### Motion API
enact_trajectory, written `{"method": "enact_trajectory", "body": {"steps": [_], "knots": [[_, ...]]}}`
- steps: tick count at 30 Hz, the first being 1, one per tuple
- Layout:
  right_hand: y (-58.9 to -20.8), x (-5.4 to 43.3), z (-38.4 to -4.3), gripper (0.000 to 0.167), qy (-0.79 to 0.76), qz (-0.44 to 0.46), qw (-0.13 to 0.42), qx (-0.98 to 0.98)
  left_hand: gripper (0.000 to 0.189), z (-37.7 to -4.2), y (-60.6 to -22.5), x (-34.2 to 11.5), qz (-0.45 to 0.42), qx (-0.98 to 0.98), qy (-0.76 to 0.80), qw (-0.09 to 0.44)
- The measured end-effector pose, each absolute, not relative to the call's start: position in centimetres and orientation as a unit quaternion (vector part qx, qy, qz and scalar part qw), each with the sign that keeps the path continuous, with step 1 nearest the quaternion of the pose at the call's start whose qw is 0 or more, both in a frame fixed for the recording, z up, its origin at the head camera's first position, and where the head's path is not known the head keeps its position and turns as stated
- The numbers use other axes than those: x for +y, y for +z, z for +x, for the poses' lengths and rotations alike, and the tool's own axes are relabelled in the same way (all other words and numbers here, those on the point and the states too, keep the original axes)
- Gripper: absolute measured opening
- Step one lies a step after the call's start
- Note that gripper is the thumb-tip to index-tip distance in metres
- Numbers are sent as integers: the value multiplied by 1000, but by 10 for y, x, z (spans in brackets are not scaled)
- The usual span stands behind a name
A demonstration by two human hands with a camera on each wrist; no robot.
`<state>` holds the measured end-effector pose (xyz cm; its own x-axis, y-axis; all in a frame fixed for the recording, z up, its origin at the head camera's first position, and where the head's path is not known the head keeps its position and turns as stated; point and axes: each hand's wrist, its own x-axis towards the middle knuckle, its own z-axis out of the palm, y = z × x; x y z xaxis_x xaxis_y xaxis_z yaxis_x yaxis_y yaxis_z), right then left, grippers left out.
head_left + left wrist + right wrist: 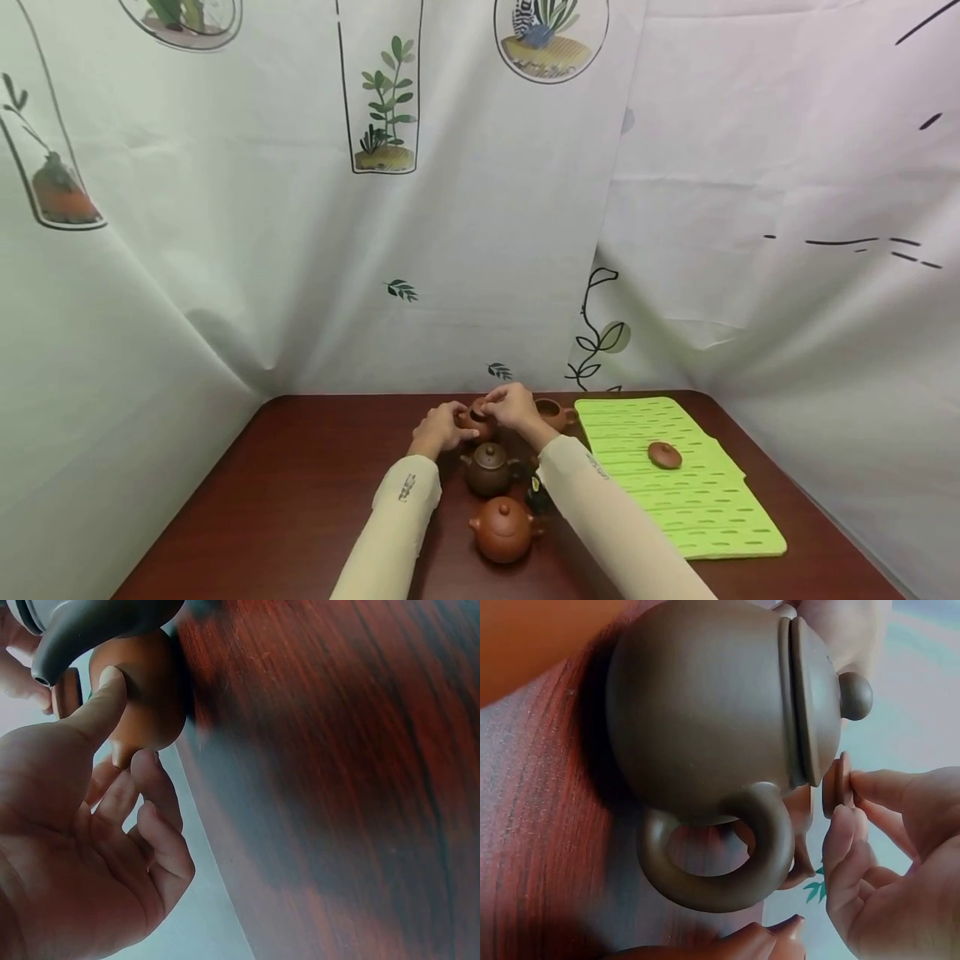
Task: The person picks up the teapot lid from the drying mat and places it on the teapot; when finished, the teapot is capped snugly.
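Note:
At the back of the table, my left hand (439,428) holds a reddish-brown clay teapot (483,430). Its thumb lies on the pot's body (150,697), and the other fingers are curled by the spout (123,754). My right hand (516,407) pinches the small round lid (835,786) between thumb and fingers, above that pot's opening. The lid is tilted and apart from the rim. Just in front stands a dark brown teapot (489,473) with its lid on. Nearest me is a lidded orange-brown teapot (503,533).
Right of my right hand is a lidless clay teapot (553,422). A loose lid (665,455) lies on the green mat (637,425) at the right. Partly behind my right sleeve is a small dark object (537,497). A white patterned cloth (480,250) hangs behind the table.

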<state>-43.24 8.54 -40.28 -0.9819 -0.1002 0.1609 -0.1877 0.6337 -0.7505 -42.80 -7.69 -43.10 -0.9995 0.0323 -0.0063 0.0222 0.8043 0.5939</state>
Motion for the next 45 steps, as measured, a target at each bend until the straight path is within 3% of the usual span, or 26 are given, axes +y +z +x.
{"method": "enact_trajectory", "body": {"steps": [45], "knots": [[-416, 86, -445, 9, 422, 93, 5, -902, 55, -432, -431, -76, 11, 953, 302, 14]]}}
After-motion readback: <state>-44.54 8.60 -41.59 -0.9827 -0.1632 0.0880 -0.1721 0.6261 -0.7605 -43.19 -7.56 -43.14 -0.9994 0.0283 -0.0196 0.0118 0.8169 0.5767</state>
